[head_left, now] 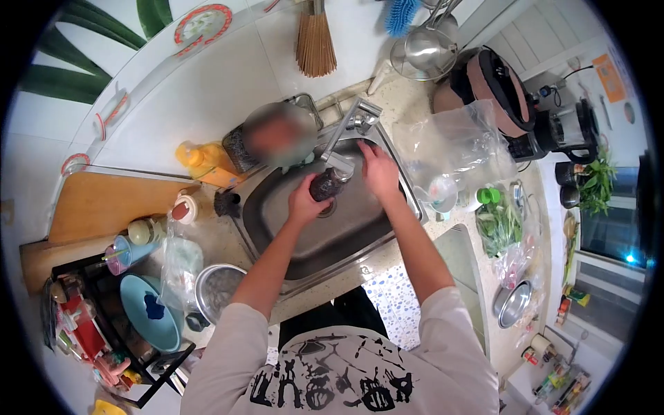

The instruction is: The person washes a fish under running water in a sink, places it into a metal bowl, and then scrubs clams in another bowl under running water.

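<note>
My left hand (308,200) is wrapped round a dark cylindrical bottle (326,185) with a shiny top end. The bottle is tilted over the steel sink (304,249), right below the head of the chrome faucet (337,163). I cannot tell whether water is running. On the right side of the basin, my right hand (379,169) has its fingers stretched out toward the back rim, with nothing visible in them. The faucet's base and lever (363,121) stand just behind that hand.
Left of the sink are a yellow-orange bottle (207,162), a dark scrub brush (227,203) and a metal bowl (220,290). A blue basin (149,311) stands farther left. To the right lie a clear plastic bag (449,142), bagged greens (499,225) and a steel bowl (513,304).
</note>
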### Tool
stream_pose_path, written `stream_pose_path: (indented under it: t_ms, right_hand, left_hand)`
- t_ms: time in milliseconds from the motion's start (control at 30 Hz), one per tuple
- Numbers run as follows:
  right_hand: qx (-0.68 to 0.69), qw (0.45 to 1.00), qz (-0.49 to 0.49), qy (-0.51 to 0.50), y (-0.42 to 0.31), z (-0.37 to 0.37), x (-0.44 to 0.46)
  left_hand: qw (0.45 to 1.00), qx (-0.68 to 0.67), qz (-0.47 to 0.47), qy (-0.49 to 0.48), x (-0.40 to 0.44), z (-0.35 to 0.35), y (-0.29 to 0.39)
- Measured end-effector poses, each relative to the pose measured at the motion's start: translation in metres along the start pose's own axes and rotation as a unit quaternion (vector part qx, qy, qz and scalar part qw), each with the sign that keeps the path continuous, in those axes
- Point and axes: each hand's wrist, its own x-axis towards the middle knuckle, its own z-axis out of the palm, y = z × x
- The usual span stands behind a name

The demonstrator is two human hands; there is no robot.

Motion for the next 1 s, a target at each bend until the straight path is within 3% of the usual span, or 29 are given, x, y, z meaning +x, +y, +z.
stream_pose_path:
  t_ms: [67, 233, 467, 567, 667, 767, 800, 933, 1000]
  right_hand:
    - [-0.091, 0.994, -0.041, -0.048, -0.014, -0.007, 0.030]
    - [-0.167, 0.968, -0.022, -0.187, -0.026, 0.011, 0.080]
    - [-0.187, 0.953, 0.041, -0.236, -0.028, 0.017, 0.101]
    - [-0.152, 0.967, 0.049, -0.198, -0.026, 0.017, 0.094]
    - [-0.032, 0.980, 0.056, -0.187, -0.018, 0.003, 0.065]
    - [0.090, 0.995, 0.036, -0.007, 0.012, 0.028, 0.008]
    - [0.119, 0.991, 0.063, -0.015, 0.012, 0.022, -0.013]
    - [0.162, 0.977, 0.126, 0.060, 0.000, 0.008, -0.104]
    - [0.137, 0.980, 0.093, 0.108, -0.003, 0.002, -0.145]
  left_hand:
    - [1.000, -0.001, 0.008, -0.004, -0.003, -0.003, -0.001]
    - [1.000, 0.013, 0.003, -0.016, -0.009, -0.002, 0.002]
    - [1.000, -0.009, -0.001, -0.005, -0.029, -0.004, -0.002]
    - [0.999, -0.040, 0.006, -0.005, -0.041, -0.012, 0.001]
    - [0.998, -0.056, -0.013, -0.013, -0.053, -0.029, 0.012]
    - [0.996, -0.067, -0.041, -0.040, -0.061, -0.041, 0.007]
    - [0.995, -0.070, -0.050, -0.052, -0.065, -0.044, 0.004]
    - [0.999, 0.036, -0.001, -0.027, -0.080, -0.051, 0.001]
    - [0.993, 0.104, 0.051, -0.005, -0.084, -0.054, 0.001]
